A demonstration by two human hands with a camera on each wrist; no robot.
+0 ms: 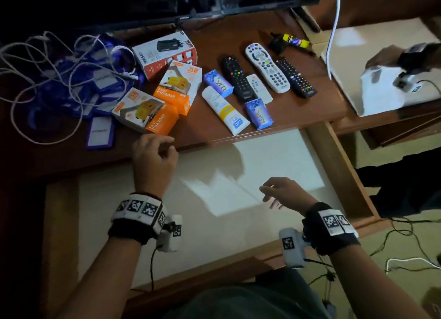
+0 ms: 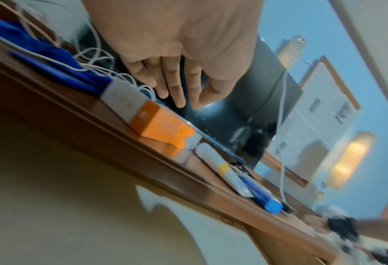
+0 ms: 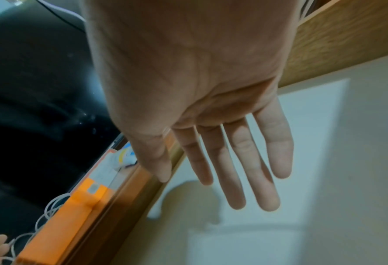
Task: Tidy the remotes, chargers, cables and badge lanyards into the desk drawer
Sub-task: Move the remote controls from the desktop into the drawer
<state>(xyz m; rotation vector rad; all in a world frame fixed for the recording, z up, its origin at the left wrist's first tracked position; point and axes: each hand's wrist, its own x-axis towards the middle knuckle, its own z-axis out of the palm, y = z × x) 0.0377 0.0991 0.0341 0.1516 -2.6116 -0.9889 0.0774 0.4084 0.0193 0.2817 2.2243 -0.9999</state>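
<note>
Both hands, left hand (image 1: 155, 156) and right hand (image 1: 281, 192), seemingly empty above drawer (image 1: 238, 223).

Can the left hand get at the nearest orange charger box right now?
Probably yes: the left hand holds nothing and hovers at the desk edge beside the charger box, with nothing between them.

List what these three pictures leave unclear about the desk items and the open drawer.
- Badge lanyards, head view: the dim light and the white cables lying over them hide their count.
- Charger box, left wrist view: motion blur makes its print unreadable.
- Remotes: absent from the right wrist view, where the right hand fills the frame.
- Drawer, head view: its near left corner is lost in shadow.
</note>
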